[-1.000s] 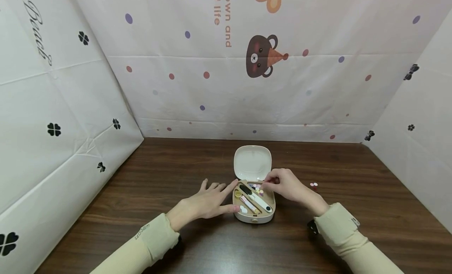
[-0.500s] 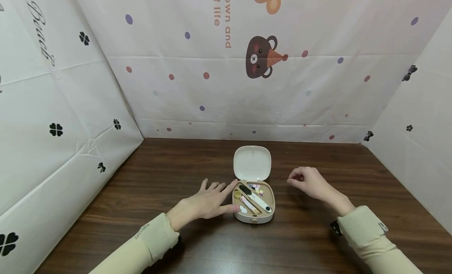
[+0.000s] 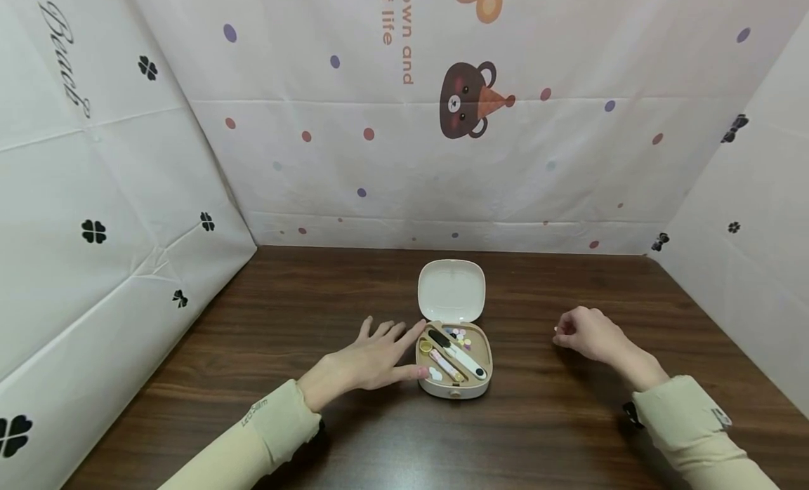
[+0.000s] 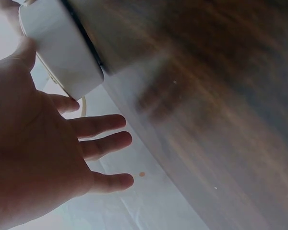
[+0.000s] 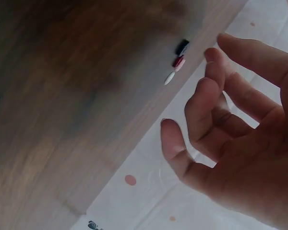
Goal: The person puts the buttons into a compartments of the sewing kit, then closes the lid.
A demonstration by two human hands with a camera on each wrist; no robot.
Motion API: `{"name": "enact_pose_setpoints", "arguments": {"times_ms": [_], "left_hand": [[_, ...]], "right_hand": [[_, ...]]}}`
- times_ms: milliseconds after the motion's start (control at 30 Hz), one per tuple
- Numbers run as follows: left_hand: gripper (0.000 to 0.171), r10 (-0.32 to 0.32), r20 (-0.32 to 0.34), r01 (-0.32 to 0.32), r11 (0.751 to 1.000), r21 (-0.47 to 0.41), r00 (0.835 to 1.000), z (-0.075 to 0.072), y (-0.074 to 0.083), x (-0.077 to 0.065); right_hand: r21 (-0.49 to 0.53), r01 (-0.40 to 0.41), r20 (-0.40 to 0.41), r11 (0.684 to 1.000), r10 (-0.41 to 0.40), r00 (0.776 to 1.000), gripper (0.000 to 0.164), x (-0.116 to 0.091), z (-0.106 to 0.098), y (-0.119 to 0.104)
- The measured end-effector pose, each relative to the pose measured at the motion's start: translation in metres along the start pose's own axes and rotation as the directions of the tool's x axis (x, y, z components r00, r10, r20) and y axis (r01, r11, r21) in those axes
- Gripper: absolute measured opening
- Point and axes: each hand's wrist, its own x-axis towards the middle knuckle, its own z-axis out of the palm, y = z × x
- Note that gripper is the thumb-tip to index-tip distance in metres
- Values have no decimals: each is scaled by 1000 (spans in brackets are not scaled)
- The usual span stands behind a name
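White case [image 3: 470, 392], "of life" on cloth [image 3: 537, 48] behind

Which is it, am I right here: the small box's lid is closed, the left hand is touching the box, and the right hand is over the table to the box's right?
Not quite: the lid is open, raised behind the box, as the head view shows. The rest stands.
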Motion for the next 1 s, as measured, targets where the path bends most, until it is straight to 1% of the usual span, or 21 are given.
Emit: {"name": "enact_pose_setpoints", "arguments": {"times_ms": [167,267,400,600,733,1000], "left_hand": [[86,-1,2,1,1000,-7,1000,1,-1,0],[86,-4,3,4,1000,-10,1000,1,-1,1],[86,-7,3,7,1000,-12,1000,2,-1,1],[86,-10,6,10,1000,-19,1000,2,-1,1],[86,-12,6,12,1000,-18,1000,2,-1,1],[86,-11,7,11,1000,-22,1000,2,-1,0]], "right_hand": [[-54,-59,8,997,59,998,15,-4,-3,1],[-80,-73,11,994,74,997,13,-5,-4,1],[-107,-67,5,992,68,998,7,-6,-3,2],[-135,-38,-22,990,35,999,7,-6,2,5],[-109,-29,-28,994,27,999,9,-5,3,8],[-4,-26,18,1000,26,999,12,-1,2,17]]}}
